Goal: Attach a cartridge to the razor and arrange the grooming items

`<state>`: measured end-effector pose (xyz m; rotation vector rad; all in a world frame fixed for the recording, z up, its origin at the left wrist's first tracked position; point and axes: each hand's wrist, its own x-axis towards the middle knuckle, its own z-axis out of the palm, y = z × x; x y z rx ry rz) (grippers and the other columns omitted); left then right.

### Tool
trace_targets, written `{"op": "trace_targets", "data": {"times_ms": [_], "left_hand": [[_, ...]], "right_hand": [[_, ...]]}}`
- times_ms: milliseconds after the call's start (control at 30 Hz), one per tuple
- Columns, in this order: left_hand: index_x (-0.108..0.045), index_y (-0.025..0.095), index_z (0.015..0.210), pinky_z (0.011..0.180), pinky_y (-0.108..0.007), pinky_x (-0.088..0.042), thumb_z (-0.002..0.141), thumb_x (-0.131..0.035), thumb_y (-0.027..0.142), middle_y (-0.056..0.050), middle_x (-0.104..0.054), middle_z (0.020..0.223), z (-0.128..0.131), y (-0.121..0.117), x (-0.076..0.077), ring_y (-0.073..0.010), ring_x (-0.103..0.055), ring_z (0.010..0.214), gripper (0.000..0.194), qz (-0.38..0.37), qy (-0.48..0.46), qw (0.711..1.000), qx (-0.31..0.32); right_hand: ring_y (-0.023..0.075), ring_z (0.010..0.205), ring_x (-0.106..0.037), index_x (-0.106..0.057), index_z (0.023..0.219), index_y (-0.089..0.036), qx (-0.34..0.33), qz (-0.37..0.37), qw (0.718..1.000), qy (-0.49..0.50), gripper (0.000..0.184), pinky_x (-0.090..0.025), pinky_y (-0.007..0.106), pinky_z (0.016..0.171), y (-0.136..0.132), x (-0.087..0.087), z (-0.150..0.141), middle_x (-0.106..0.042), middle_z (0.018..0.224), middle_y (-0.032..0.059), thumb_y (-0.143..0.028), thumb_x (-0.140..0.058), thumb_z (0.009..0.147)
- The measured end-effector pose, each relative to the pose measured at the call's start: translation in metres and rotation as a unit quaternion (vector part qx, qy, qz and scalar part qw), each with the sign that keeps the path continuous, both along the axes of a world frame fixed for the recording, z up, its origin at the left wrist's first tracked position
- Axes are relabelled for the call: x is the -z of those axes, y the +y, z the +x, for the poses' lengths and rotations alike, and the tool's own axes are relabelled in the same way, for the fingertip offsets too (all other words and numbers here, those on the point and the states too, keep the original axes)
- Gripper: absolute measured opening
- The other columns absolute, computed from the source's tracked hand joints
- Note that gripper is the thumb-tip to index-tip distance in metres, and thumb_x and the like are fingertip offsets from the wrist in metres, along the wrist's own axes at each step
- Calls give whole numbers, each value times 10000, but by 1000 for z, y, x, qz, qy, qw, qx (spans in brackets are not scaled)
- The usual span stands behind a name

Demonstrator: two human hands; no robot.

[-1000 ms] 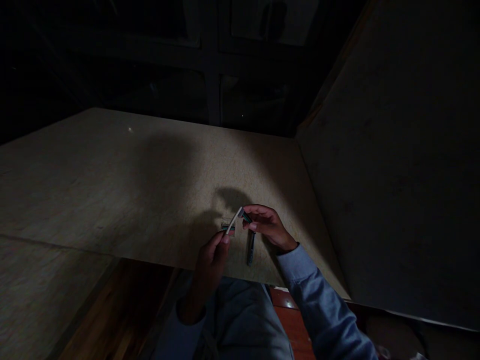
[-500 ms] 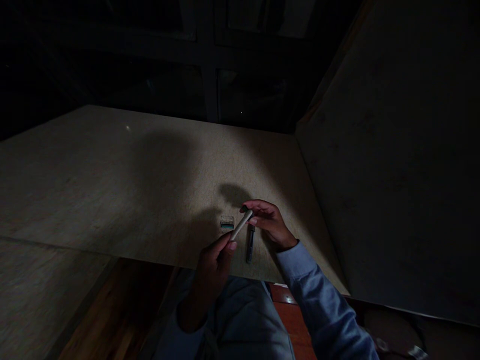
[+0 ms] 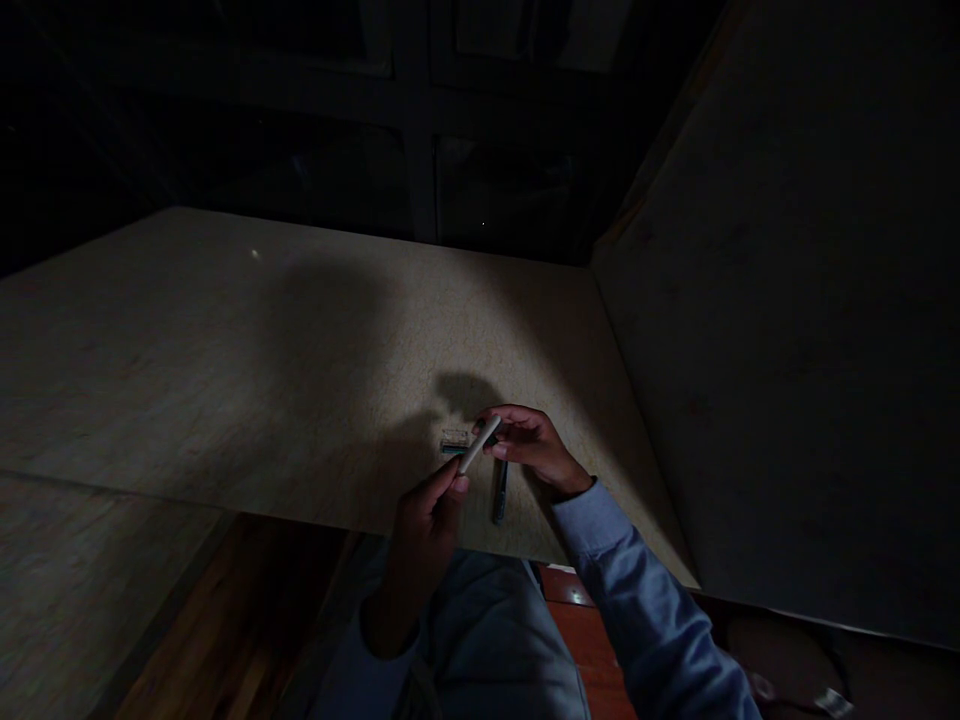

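My left hand (image 3: 429, 522) is closed on the lower end of a slim pale stick (image 3: 478, 447), perhaps a pen body, tilted up to the right. At its upper end, the fingers of my right hand (image 3: 541, 448) are pinched round a small dark thing whose kind I cannot make out. Whether that piece touches the stick is unclear. Under the right hand a dark pen (image 3: 500, 495) lies on the table, its upper end partly covered. Just left of the stick sits a small clear case (image 3: 454, 437) with a teal strip at its near side.
The pale stone-patterned table (image 3: 225, 380) ends close to my lap. On the right a dark upright panel (image 3: 795, 330) borders it, and dark framed panes (image 3: 502, 190) stand behind. Shadows of my head and hands fall across the dimly lit top.
The right fingers and the dark piece have shifted slightly left and down along the stick's upper end. My left hand has barely moved; the pen stays put.
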<state>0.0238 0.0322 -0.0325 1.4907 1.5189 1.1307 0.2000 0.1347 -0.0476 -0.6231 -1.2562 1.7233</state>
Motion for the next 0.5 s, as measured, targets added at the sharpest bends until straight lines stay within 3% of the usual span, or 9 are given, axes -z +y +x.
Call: {"op": "trace_targets", "data": {"times_ms": [200, 333, 500], "left_hand": [[-767, 138, 1134, 949, -318, -567, 956, -498, 398, -118, -783, 1138, 0, -2, -5, -249, -736, 1073, 414, -3, -14, 999, 29], [-767, 122, 1127, 920, -324, -579, 941, -525, 419, -127, -789, 1113, -4, 0, 4, -256, -749, 1030, 425, 6, 7, 1000, -14], [-769, 131, 1129, 899, -323, -583, 950, -512, 426, -131, -785, 1123, -7, 2, 11, -260, -752, 1016, 430, 22, 34, 998, -40]], "right_hand": [[176, 885, -713, -781, 1028, -253, 21, 16, 1000, 7, 412, -588, 317, 815, 1, 1, 2, -781, 1031, 35, -255, -929, 643], [151, 797, -703, -777, 1025, -245, 1, 3, 1000, 8, 416, -580, 283, 749, 0, 2, 2, -774, 949, 15, -252, -931, 639], [150, 820, -702, -772, 1014, -250, -15, 1, 1000, -3, 394, -568, 278, 763, -1, 5, 1, -764, 939, 6, -243, -926, 652]]}}
